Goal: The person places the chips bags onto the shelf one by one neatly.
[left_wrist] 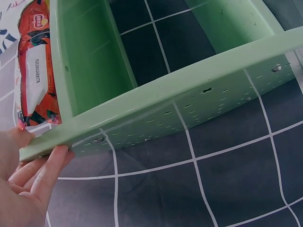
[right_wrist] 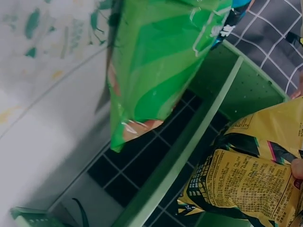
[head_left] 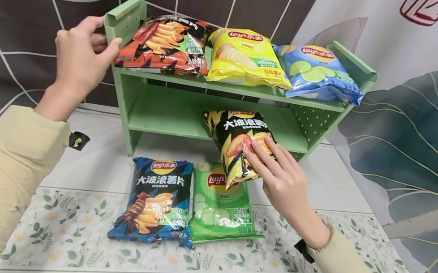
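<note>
My left hand grips the upper left side panel of a green two-tier shelf. In the left wrist view, the thumb lies on the panel's inner side and the fingers on its outer side. My right hand holds a black and yellow chip bag, tilted in front of the lower tier. Its fingers spread across the bag's front; the right wrist view shows the thumb on the printed back. Below it, a green chip bag lies on the table, its top partly covered.
On the upper tier lie a red chip bag, a yellow chip bag and a light blue chip bag. A dark blue chip bag lies on the table beside the green one. Dark tiled-pattern cloth hangs behind.
</note>
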A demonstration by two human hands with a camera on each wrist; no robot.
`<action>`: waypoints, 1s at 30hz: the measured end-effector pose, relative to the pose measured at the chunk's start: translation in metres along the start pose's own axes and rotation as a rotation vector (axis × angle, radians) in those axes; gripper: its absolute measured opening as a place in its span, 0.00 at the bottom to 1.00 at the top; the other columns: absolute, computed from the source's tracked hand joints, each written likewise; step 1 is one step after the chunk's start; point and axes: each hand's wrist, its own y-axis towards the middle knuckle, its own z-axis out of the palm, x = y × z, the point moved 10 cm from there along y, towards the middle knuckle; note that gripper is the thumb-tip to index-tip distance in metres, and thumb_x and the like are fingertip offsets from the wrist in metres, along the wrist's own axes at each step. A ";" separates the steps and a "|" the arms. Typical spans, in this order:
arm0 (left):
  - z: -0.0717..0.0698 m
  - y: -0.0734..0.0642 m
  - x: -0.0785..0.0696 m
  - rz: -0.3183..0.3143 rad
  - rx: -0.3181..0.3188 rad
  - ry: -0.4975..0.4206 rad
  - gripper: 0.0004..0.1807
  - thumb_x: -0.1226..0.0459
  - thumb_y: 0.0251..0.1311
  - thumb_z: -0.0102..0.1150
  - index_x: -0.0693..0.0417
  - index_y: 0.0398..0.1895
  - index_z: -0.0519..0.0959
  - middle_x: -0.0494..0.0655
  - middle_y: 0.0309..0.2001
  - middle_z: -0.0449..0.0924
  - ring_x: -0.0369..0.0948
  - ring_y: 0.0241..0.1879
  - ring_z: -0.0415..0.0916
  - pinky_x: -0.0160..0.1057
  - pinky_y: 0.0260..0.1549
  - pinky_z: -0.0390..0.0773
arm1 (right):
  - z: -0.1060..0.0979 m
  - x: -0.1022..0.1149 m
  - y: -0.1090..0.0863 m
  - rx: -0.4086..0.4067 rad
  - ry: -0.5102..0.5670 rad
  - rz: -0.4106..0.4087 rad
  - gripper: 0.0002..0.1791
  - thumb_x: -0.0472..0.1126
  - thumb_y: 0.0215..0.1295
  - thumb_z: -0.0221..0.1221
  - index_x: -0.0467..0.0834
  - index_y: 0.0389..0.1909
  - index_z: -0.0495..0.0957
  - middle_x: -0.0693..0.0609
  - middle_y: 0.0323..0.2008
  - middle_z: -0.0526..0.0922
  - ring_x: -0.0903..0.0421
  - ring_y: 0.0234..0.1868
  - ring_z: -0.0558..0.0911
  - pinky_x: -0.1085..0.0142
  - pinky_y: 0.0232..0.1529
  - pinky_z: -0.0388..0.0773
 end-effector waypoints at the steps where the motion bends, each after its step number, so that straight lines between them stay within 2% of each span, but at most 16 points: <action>1: 0.000 0.000 0.000 -0.002 0.001 0.001 0.23 0.54 0.62 0.56 0.52 0.59 0.76 0.51 0.48 0.83 0.34 0.46 0.82 0.28 0.53 0.74 | 0.002 0.001 0.003 -0.003 -0.003 -0.006 0.32 0.20 0.56 0.42 0.45 0.57 0.79 0.46 0.55 0.82 0.41 0.58 0.79 0.47 0.53 0.76; 7: 0.000 0.000 0.002 -0.005 0.000 -0.006 0.23 0.54 0.62 0.56 0.52 0.59 0.76 0.52 0.49 0.83 0.31 0.46 0.81 0.31 0.56 0.73 | 0.016 0.006 0.022 0.001 -0.003 -0.031 0.31 0.19 0.56 0.45 0.45 0.57 0.78 0.46 0.56 0.82 0.42 0.59 0.78 0.49 0.56 0.75; 13: 0.000 0.001 0.001 0.000 0.005 -0.027 0.23 0.55 0.62 0.57 0.53 0.59 0.76 0.54 0.49 0.82 0.32 0.46 0.81 0.34 0.60 0.70 | 0.031 0.012 0.040 0.004 0.033 -0.012 0.31 0.19 0.56 0.49 0.46 0.58 0.78 0.46 0.57 0.81 0.43 0.61 0.76 0.50 0.58 0.73; 17: 0.000 0.000 0.001 -0.001 0.004 -0.029 0.23 0.54 0.62 0.57 0.53 0.59 0.76 0.54 0.49 0.82 0.26 0.45 0.80 0.33 0.59 0.71 | 0.042 0.017 0.053 0.003 0.022 -0.009 0.29 0.21 0.60 0.50 0.47 0.58 0.78 0.47 0.57 0.81 0.45 0.61 0.77 0.52 0.59 0.73; 21: -0.001 0.000 0.002 -0.005 0.001 -0.017 0.23 0.54 0.62 0.56 0.52 0.59 0.76 0.52 0.49 0.83 0.25 0.44 0.80 0.31 0.57 0.72 | 0.054 0.022 0.062 0.017 0.017 -0.011 0.28 0.22 0.62 0.50 0.47 0.59 0.78 0.48 0.58 0.80 0.46 0.62 0.76 0.52 0.59 0.73; 26: 0.000 -0.001 0.001 -0.004 0.003 -0.013 0.23 0.54 0.62 0.56 0.52 0.59 0.76 0.52 0.49 0.82 0.28 0.45 0.80 0.29 0.54 0.73 | 0.069 0.027 0.072 0.021 -0.003 -0.018 0.33 0.18 0.59 0.46 0.49 0.59 0.77 0.50 0.59 0.80 0.47 0.62 0.76 0.54 0.59 0.74; 30: 0.001 -0.001 0.002 -0.007 0.004 -0.012 0.23 0.54 0.62 0.56 0.52 0.59 0.76 0.51 0.50 0.82 0.32 0.46 0.81 0.27 0.54 0.73 | 0.079 0.033 0.077 0.025 -0.026 -0.032 0.31 0.20 0.59 0.48 0.49 0.59 0.77 0.51 0.58 0.80 0.49 0.62 0.77 0.55 0.58 0.74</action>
